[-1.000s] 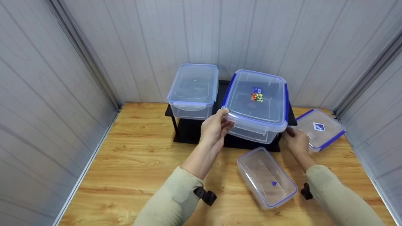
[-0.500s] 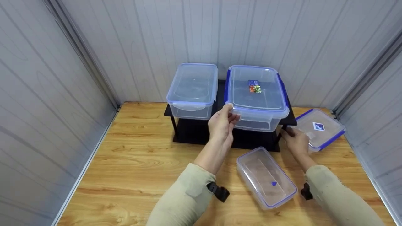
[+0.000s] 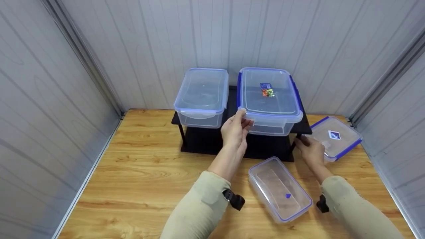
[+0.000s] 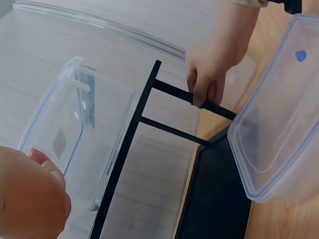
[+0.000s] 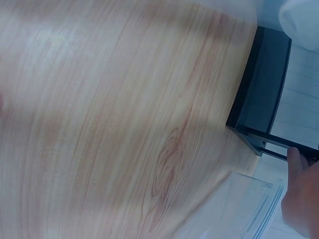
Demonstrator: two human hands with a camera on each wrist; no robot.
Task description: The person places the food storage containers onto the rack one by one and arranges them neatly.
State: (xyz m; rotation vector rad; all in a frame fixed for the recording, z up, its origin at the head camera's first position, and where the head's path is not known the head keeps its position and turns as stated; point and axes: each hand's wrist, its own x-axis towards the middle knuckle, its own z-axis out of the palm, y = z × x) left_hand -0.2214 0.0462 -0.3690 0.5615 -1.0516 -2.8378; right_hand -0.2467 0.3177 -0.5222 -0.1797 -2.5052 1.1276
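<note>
A: Nearest you: one narrow container (image 3: 277,182), askew on the wooden table (image 3: 142,179), in front of the black rack (image 3: 202,141).

B: Next, your right hand (image 3: 311,152): fingers curled round the rack's front right post (image 4: 172,89), presumably to brace the frame.

A: Beside that hand: one blue-clipped container (image 3: 347,141), on the table right of the rack.

B: Your left hand (image 3: 234,131): nearly closed, thumb above and fingers below, pinching a near corner.

A: Of the large labelled container (image 3: 275,104), on the rack's top, right side. Why the corner?

B: Likely because it lets you nudge the box square with one hand.

A: Alongside, left on the top: one plain-lidded container (image 3: 203,89), untouched by you.

B: Farthest: the pale panelled wall (image 3: 212,33), behind both.
</note>
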